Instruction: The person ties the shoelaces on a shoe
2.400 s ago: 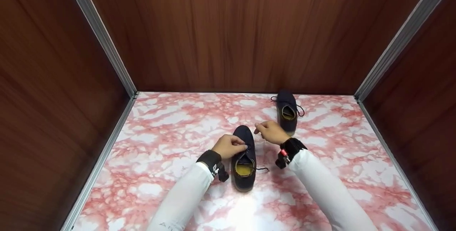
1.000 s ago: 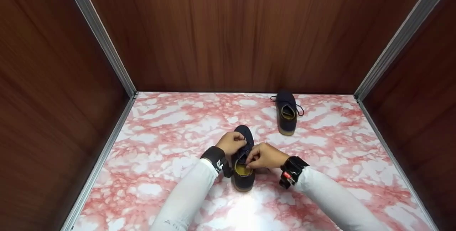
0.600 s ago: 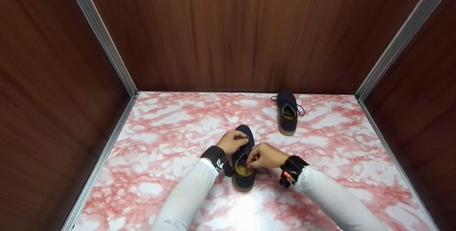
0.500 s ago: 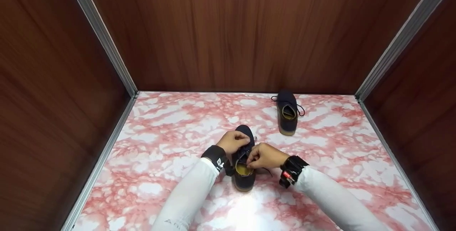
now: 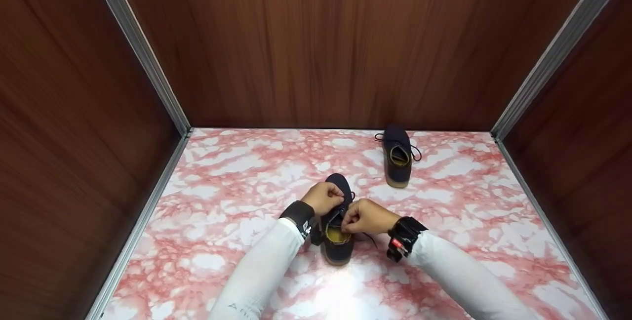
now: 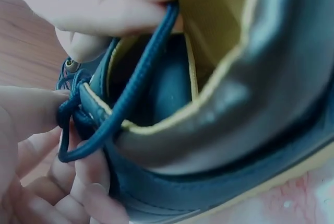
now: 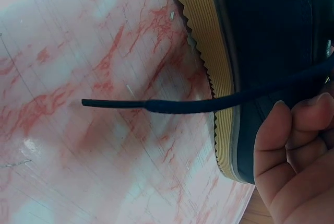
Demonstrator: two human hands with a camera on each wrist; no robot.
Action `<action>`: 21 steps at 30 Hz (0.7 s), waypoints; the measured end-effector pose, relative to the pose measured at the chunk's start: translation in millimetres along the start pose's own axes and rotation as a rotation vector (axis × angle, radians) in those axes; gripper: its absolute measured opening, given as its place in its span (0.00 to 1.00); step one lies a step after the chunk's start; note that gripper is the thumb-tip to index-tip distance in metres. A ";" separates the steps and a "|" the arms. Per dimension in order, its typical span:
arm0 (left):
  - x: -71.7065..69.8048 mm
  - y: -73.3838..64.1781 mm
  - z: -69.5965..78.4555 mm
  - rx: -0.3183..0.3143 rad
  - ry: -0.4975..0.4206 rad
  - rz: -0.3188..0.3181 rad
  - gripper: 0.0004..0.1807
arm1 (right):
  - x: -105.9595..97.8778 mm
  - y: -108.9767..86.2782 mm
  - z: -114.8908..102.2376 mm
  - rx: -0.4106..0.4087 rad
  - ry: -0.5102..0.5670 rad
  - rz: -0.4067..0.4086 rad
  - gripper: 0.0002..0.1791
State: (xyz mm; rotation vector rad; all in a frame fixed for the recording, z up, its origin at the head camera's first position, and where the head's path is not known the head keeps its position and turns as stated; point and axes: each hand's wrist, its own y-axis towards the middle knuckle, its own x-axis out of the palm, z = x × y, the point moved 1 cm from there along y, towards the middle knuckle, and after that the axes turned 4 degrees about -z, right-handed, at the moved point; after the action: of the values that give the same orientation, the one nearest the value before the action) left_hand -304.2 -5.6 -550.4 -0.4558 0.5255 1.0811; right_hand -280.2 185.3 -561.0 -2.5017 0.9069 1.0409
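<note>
A dark navy lace-up shoe (image 5: 338, 252) with a yellow lining stands upright on the floor, toe pointing away from me. My left hand (image 5: 320, 198) lies over the lacing from the left and pinches the shoelace by the knot. Nearer the shoe's opening, my right hand (image 5: 369, 216) pinches a bight of the same lace. In the left wrist view that dark blue shoelace (image 6: 136, 80) arches between both hands, across the shoe's tongue. A loose lace end (image 7: 182, 106) with its tip sticks out past the tan sole in the right wrist view. My fingers partly cover the eyelets.
A second matching shoe (image 5: 398, 174), its laces tied in a bow, stands farther back to the right near the wall. Dark wood panels (image 5: 316, 53) close in the back and sides. The floor (image 5: 237, 196) has a pink and white marbled pattern.
My right hand has come from beside the shoe down to its opening and taken the lace. My left hand has shifted slightly. A small lace loop now shows at the shoe's right side.
</note>
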 end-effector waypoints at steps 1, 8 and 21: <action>-0.4 -0.1 -0.2 0.001 0.009 -0.008 0.08 | 0.2 -0.1 0.1 -0.001 -0.001 0.002 0.02; -3.3 -0.7 -3.7 0.018 -0.025 -0.068 0.13 | 0.3 -0.7 -0.3 0.002 0.005 0.005 0.03; -7.9 -3.6 -14.4 -0.040 -0.347 -0.073 0.04 | 0.3 -0.3 -0.7 0.022 0.006 -0.005 0.03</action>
State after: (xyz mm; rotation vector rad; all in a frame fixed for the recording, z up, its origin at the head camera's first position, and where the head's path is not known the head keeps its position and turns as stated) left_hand -306.4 -21.0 -556.6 -0.3100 0.1801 1.0732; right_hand -279.5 185.0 -560.8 -2.4889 0.9086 1.0165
